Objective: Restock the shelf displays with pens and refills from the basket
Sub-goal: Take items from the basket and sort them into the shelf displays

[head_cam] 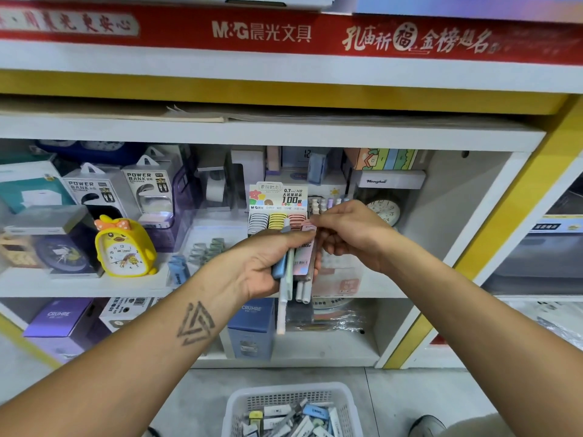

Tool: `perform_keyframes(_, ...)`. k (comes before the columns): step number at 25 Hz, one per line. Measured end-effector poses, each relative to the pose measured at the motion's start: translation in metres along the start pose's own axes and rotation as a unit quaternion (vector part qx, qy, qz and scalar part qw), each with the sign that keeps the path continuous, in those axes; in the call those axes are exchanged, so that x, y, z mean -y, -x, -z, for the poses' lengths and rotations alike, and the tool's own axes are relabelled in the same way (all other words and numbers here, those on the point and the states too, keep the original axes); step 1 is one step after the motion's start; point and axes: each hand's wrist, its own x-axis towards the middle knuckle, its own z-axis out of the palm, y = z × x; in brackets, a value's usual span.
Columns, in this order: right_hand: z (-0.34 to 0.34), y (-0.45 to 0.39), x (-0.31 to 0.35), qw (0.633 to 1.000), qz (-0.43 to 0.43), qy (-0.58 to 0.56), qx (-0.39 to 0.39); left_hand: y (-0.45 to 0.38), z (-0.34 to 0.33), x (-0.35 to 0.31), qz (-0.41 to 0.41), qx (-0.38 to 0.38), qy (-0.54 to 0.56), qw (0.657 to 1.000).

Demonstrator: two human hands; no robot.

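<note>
A: From the head camera, the left hand (268, 263) is gripping a fistful of pens and refills (298, 272), fingers curled round them, the ends hanging out below the palm. The right hand (350, 234) is pinching the top of a pink packet (307, 227) in that bunch, thumb and fingertips closed on it.

B: So what's looking risky?

A: The bunch is sitting loosely, and one pale stick (281, 313) is hanging lower than the rest. I'd judge that pulling the pink one free is likely to drag a neighbour out, dropping it to the floor or into the basket (239, 402) below.

B: And the display?

A: The refill display box (277, 200) is standing just behind the hands, its slots already looking crowded. Forcing a packet in could be tipping it backward.

B: The surroundings?

A: White shelves (271, 130) with yellow trim, packed tight: a yellow duck clock (123, 247), power bank boxes (148, 184), a red banner (262, 31) overhead. The white basket is sitting on a grey floor, with stock in it.
</note>
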Motion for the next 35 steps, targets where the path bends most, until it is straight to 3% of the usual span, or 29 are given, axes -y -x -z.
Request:
perform_keyframes(7,0.006,-0.004,-0.002,0.998,0.027,-0.036,-0.046,0.002,0.003,-0.002,0.014,-0.017,0.049,0.999)
perform_keyframes(12,0.015,-0.010,0.006,0.971,0.157,-0.055,-0.172,0.005,0.032,-0.015,-0.026,-0.134,0.000,0.991)
perform_keyframes(16,0.001,-0.011,-0.003,0.946,0.230,0.182,-0.140,0.012,0.051,-0.028,-0.052,-0.172,0.006,0.984)
perform_keyframes(19,-0.011,-0.008,-0.012,0.852,0.336,0.378,-0.134,0.016,0.053,-0.026,-0.049,-0.159,-0.001,0.986)
perform_keyframes(21,-0.013,-0.011,-0.013,0.821,0.367,0.414,-0.140,0.017,0.055,-0.024,-0.047,-0.153,-0.003,0.987)
perform_keyframes(25,-0.017,-0.017,-0.015,0.821,0.336,0.440,-0.138,0.018,0.057,-0.025,-0.042,-0.150,-0.008,0.988)
perform_keyframes(31,-0.024,-0.025,-0.016,0.856,0.277,0.415,-0.133,0.019,0.055,-0.022,-0.045,-0.143,-0.014,0.989)
perform_keyframes(35,-0.031,-0.023,-0.023,0.833,0.267,0.466,-0.131,0.019,0.049,-0.018,-0.047,-0.133,-0.012,0.990)
